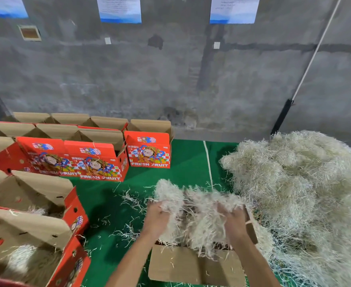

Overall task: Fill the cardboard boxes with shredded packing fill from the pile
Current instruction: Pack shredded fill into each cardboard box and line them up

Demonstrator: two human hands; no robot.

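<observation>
Over the open box [191, 264] right in front of you, your two hands hold one clump of shredded fill [193, 212] between them. Your left hand [157, 216] has its fingers curled into the clump's left side; your right hand [233, 219] grips the right side, fingers buried in the strands. The clump hangs into the box mouth, and its lower strands reach the near flap. The box's right flap stands up just beside your right wrist and touches the pile.

The pile [301, 183] is a single large mound on your right, on the green mat [189, 162], running from the wall down to the bottom edge of view. Loose strands [129, 204] lie scattered on the mat between the box and the left-hand boxes.

Box count:
- 1 under your hands, flaps open.
- 2 red boxes at near left, both flaps up: the nearest [35, 249] shows fill inside, and the one behind it [40, 193] shows a bit of fill too.
- 1 red "FRESH FRUIT" box [149, 150] standing alone near the wall, open, contents not visible.
- A block of red boxes [71, 154] at far left, in roughly three rows. At least 8 open tops show; exact count can't be told since the left edge cuts them off.

3 full paper sheets [119, 9] are on the wall. 1 white cord [313, 52] runs diagonally down the wall at right.
</observation>
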